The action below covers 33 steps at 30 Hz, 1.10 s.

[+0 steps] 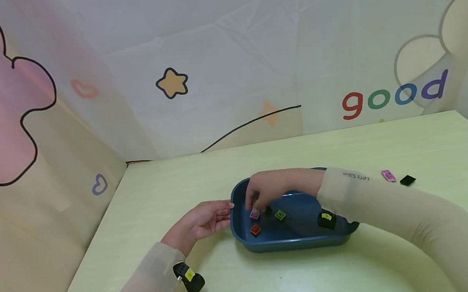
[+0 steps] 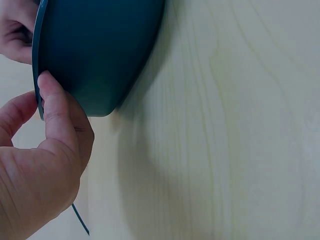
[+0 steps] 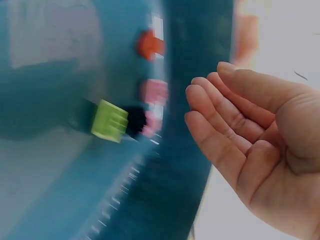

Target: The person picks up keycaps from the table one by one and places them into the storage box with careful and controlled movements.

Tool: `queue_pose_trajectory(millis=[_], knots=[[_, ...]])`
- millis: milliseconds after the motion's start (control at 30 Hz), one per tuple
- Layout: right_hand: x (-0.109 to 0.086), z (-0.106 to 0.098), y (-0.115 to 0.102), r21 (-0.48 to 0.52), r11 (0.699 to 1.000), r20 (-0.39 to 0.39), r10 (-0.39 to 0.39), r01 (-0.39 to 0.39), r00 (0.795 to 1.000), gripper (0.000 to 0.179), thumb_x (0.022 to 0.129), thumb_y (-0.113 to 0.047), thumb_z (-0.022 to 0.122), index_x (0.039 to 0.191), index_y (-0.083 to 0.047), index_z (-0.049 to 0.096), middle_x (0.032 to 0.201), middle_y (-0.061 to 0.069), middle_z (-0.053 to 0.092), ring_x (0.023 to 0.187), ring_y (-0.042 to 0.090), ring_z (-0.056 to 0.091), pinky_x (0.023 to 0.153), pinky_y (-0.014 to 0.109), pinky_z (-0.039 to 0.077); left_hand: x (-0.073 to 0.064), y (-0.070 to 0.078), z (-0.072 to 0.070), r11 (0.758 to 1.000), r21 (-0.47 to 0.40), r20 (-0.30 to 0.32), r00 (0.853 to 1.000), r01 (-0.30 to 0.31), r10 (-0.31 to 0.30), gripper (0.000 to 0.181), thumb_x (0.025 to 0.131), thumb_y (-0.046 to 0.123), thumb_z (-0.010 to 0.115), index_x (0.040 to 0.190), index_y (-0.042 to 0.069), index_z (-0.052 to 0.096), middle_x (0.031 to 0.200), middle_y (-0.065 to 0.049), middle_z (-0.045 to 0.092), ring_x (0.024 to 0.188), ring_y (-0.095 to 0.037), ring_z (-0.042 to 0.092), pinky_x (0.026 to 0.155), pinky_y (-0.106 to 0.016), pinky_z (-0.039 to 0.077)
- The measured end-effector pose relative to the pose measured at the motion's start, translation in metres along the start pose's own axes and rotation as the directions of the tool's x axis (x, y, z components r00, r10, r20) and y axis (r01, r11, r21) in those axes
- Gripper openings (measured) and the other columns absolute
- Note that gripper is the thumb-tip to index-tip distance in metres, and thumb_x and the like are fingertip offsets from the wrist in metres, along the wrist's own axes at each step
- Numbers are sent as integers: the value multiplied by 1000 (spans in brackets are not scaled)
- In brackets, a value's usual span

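My left hand [image 1: 206,220] pinches the left end of a blue plastic basin [image 1: 297,246], thumb and fingers on either side of its rim in the left wrist view. Over the basin's left part hangs my right hand [image 1: 267,187]; in the right wrist view its fingers are loosely bent with nothing in them. Small blocks lie in the basin below it: a green one [image 3: 110,121], a black one [image 3: 135,121], pink ones [image 3: 155,92] and an orange-red one [image 3: 150,45]. They look blurred in that view.
On the table [image 1: 183,175], right of the basin and beyond my right forearm, lie a pink piece [image 1: 388,176] and a black piece [image 1: 407,180]. A printed cloth [image 1: 216,40] hangs behind the table's back edge and along its sides.
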State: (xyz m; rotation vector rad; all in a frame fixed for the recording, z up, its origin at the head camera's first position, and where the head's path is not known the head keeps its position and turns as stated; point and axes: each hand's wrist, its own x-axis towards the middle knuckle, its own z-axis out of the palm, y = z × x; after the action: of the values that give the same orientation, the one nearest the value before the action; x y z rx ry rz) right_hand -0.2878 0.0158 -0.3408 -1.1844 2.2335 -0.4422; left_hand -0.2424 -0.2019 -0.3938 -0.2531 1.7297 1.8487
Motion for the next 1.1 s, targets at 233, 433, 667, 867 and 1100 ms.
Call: queue_pose_trajectory(millis=[233, 433, 667, 867, 1100], knots=[[-32, -27, -6, 7, 1000, -122, -20, 21, 992, 28, 99, -11, 65, 123, 2, 71, 109, 15, 77, 87, 13, 71, 86, 27, 62, 1, 2, 0, 1000, 1, -23, 1000, 12, -12, 20, 104, 10, 54, 120, 1, 61, 81, 2, 70, 72, -6, 67, 68, -15, 61], [-56, -42, -10, 19, 1000, -202, -4, 8, 979, 27, 99, -11, 65, 121, 2, 72, 108, 18, 77, 91, 22, 74, 86, 30, 63, 2, 3, 1, 1000, 17, -48, 999, 9, -8, 35, 104, 11, 54, 136, -4, 55, 82, 2, 69, 72, -6, 66, 68, -15, 61], [-86, -47, -10, -7, 1000, -279, 2, -4, 960, 26, 99, -15, 66, 119, 0, 73, 106, 16, 78, 92, 17, 74, 89, 36, 63, 2, 1, 1, 1000, 21, -37, 999, 7, -6, 43, 104, 11, 53, 143, -6, 50, 83, 2, 68, 74, -6, 65, 69, -15, 61], [-115, -45, -11, 17, 1000, -339, 16, -11, 940, 27, 99, -19, 67, 119, -4, 74, 106, 10, 79, 96, 17, 73, 94, 42, 62, 0, 1, 1, 1000, 18, -40, 999, 10, -10, 42, 105, 12, 53, 143, -6, 50, 85, 1, 69, 75, -7, 65, 70, -15, 61], [-156, -40, -2, 41, 996, -422, 91, -81, 902, 29, 98, -24, 69, 121, -7, 74, 111, 6, 77, 96, 15, 71, 89, 37, 63, 2, 1, 1, 1000, 15, -37, 999, 13, -13, 40, 105, 13, 54, 140, -5, 52, 86, 1, 69, 74, -6, 67, 69, -15, 61]])
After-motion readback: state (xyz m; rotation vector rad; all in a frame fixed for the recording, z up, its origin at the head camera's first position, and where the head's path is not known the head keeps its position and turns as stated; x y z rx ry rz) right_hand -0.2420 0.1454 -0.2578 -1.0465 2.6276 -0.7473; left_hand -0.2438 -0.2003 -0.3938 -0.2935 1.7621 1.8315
